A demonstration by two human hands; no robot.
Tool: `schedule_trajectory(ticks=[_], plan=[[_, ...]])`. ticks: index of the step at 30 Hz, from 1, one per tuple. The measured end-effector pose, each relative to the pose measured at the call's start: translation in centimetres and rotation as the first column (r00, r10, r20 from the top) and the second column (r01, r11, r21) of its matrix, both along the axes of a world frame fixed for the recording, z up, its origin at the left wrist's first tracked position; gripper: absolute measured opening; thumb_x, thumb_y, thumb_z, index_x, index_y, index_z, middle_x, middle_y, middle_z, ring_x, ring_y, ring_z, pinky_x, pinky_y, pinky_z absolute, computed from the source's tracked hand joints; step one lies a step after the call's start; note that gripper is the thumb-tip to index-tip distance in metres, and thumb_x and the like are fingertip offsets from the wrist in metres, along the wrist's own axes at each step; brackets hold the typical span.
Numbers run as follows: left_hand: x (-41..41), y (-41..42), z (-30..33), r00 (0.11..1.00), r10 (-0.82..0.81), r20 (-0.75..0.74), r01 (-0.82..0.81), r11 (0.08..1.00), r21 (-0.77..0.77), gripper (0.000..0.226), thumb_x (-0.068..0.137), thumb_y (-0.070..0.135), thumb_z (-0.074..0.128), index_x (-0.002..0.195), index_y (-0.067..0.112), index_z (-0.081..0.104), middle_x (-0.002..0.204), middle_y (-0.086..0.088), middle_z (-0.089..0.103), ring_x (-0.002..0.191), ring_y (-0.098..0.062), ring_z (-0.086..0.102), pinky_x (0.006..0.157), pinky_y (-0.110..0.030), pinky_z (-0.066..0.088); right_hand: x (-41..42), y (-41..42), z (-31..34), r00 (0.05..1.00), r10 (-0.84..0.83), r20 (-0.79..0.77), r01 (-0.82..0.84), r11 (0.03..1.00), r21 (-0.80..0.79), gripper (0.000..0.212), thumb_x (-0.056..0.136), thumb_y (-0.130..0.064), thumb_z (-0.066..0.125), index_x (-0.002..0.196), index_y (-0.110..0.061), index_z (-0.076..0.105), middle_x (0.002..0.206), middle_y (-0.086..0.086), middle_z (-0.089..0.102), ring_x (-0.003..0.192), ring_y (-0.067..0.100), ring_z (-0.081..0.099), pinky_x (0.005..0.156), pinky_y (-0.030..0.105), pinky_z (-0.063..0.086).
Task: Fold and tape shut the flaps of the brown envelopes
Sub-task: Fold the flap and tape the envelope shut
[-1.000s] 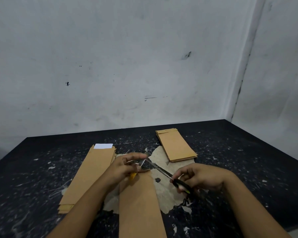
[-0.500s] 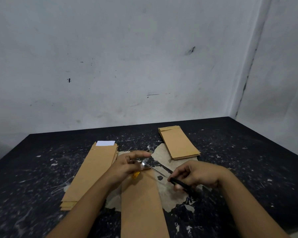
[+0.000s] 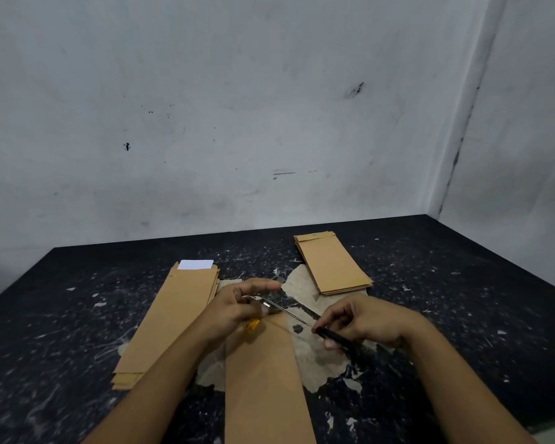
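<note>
1. Your left hand (image 3: 237, 307) is pinching a yellow tape roll (image 3: 252, 325) over the envelope (image 3: 263, 373) lying centre-table.
2. Your right hand (image 3: 362, 322) is gripping black scissors (image 3: 330, 336), fingers curled.
3. The tape strip itself is too blurry to make out.

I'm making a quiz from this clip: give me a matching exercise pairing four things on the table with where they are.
Things:
1. white slip
2. scissors
3. small envelope stack
4. single envelope

Places:
A. held in the right hand
B. far right on the table
C. nearest the camera, between the forearms
D. at the far end of the long left stack

Pairs: 1-D, 2-A, 3-B, 4-C
</note>
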State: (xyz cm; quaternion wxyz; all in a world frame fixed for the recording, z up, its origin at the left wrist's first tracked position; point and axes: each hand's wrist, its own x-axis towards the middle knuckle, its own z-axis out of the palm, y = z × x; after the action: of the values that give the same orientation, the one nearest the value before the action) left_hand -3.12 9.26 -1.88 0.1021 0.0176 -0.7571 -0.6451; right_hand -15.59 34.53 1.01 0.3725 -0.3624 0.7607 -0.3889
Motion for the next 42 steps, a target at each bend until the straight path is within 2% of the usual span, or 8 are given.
schedule_trajectory(ticks=[6, 11, 16, 21, 26, 29, 33, 42], plan=[[0.1, -0.5, 0.1, 0.999, 0.048, -0.006, -0.048, 0.999, 0.008, 0.048, 0.088, -0.012, 0.060, 0.120, 0.022, 0.071, 0.110, 0.011, 0.073, 0.087, -0.026, 0.057, 0.072, -0.020, 0.052, -0.2, 1.3, 0.6, 0.977, -0.014, -0.211, 0.055, 0.980, 0.190, 0.024, 0.092, -0.018, 0.073, 0.115, -0.021, 0.076, 0.101, 0.003, 0.078, 0.100, 0.030, 0.072, 0.096, 0.048, 0.056], [0.1, -0.7, 0.1, 0.997, 0.077, -0.008, -0.077, 0.997, -0.023, 0.047, 0.087, -0.009, 0.063, 0.119, 0.025, 0.072, 0.125, 0.018, 0.067, 0.102, -0.038, 0.063, 0.082, -0.028, 0.055, 0.5, 1.8, 0.8, 0.904, -0.042, -0.426, 0.235, 0.880, 0.412, 0.022, 0.090, -0.022, 0.073, 0.110, -0.016, 0.077, 0.102, 0.000, 0.075, 0.088, 0.019, 0.074, 0.069, 0.024, 0.061], [0.1, -0.2, 0.3, 0.997, 0.081, 0.005, -0.080, 0.994, -0.074, 0.046, 0.087, -0.007, 0.066, 0.117, 0.028, 0.073, 0.130, 0.016, 0.065, 0.091, -0.020, 0.067, 0.082, -0.028, 0.055, 1.2, 1.2, 0.7, 0.881, -0.035, -0.472, 0.306, 0.803, 0.511, 0.044, 0.079, -0.040, 0.082, 0.109, -0.011, 0.070, 0.106, 0.007, 0.072, 0.094, 0.024, 0.073, 0.076, 0.035, 0.062], [0.3, 0.4, 0.8, 0.996, 0.086, -0.024, -0.087, 0.996, -0.034, 0.036, 0.087, -0.002, 0.069, 0.115, 0.021, 0.074, 0.119, 0.021, 0.069, 0.107, -0.014, 0.067, 0.087, -0.027, 0.057, 1.2, 1.3, 1.7, 0.879, 0.012, -0.477, 0.276, 0.803, 0.528, 0.046, 0.080, -0.041, 0.081, 0.116, -0.015, 0.068, 0.117, 0.002, 0.066, 0.104, 0.019, 0.067, 0.087, 0.034, 0.060], [0.4, 0.9, 0.8, 0.991, 0.126, -0.038, -0.126, 0.992, 0.010, 0.035, 0.087, -0.001, 0.069, 0.114, 0.019, 0.074, 0.114, 0.007, 0.074, 0.105, -0.028, 0.067, 0.088, -0.036, 0.057, 0.9, -0.5, 1.3, 0.859, -0.025, -0.512, 0.206, 0.932, 0.299, 0.037, 0.082, -0.045, 0.078, 0.111, -0.026, 0.066, 0.105, -0.008, 0.063, 0.096, 0.010, 0.063, 0.086, 0.032, 0.057], [0.4, 1.4, 0.9, 0.990, 0.128, -0.053, -0.127, 0.992, 0.020, 0.034, 0.085, -0.001, 0.071, 0.115, 0.017, 0.074, 0.114, 0.010, 0.073, 0.104, -0.025, 0.068, 0.084, -0.032, 0.058, 1.6, -2.9, 0.3, 0.935, -0.062, -0.348, 0.092, 0.993, 0.070, 0.043, 0.081, -0.046, 0.080, 0.115, -0.026, 0.065, 0.104, -0.006, 0.068, 0.094, 0.013, 0.068, 0.084, 0.033, 0.058], [0.3, 1.6, 0.9, 0.991, 0.117, -0.064, -0.114, 0.992, 0.049, 0.034, 0.083, -0.001, 0.073, 0.114, 0.012, 0.073, 0.119, 0.009, 0.071, 0.102, -0.021, 0.071, 0.081, -0.028, 0.058, 2.6, -6.0, -1.1, 0.979, -0.086, -0.183, 0.066, 0.991, -0.113, 0.058, 0.075, -0.053, 0.081, 0.122, -0.024, 0.065, 0.108, -0.001, 0.071, 0.095, 0.015, 0.071, 0.083, 0.039, 0.062], [0.2, 1.8, 1.0, 0.981, 0.175, -0.080, -0.164, 0.979, 0.122, 0.040, 0.079, -0.010, 0.073, 0.113, 0.010, 0.073, 0.101, -0.018, 0.074, 0.081, -0.028, 0.071, 0.073, -0.034, 0.061, 3.4, -7.9, -3.1, 0.979, -0.202, -0.039, 0.175, 0.917, -0.358, 0.022, 0.085, -0.023, 0.081, 0.106, -0.020, 0.074, 0.096, 0.003, 0.077, 0.090, 0.018, 0.073, 0.082, 0.033, 0.060]])
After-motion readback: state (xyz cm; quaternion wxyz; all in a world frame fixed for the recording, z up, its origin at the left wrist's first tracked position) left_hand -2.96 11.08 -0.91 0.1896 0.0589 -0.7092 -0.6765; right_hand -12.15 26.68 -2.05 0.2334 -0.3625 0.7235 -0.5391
